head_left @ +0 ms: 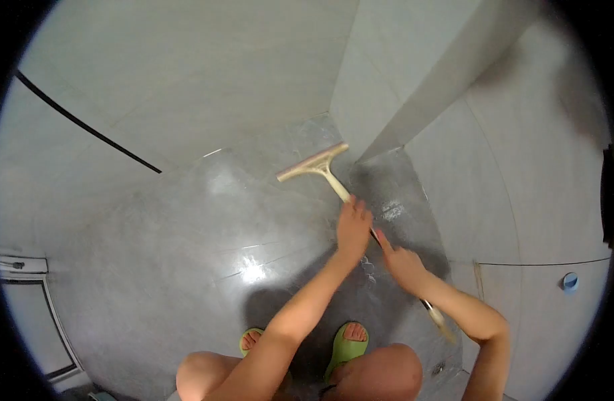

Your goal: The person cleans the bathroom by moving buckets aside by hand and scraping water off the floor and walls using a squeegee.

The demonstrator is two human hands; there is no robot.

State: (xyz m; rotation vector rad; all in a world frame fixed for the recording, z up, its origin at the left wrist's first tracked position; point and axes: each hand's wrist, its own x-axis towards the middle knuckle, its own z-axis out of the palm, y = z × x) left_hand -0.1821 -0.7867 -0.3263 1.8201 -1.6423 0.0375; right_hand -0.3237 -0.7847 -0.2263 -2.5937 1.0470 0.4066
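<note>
A cream squeegee (337,186) with a wide T-shaped head slants across the wet grey floor (153,267), its head pointing to the far corner. My left hand (355,230) is wrapped round the pale upper part of the handle, just behind the head. Lower down, my right hand (404,271) grips the dark shaft with the thumb lying along it. The shaft's pale rear end sticks out beyond my right forearm. Whether the blade touches the floor I cannot tell.
Grey walls (206,73) meet in a corner ahead, with a pillar-like wall edge (447,73) at right. Below me are my feet in green slippers (347,349). A floor drain (438,367) lies at lower right. A small blue item (570,283) is on the right wall.
</note>
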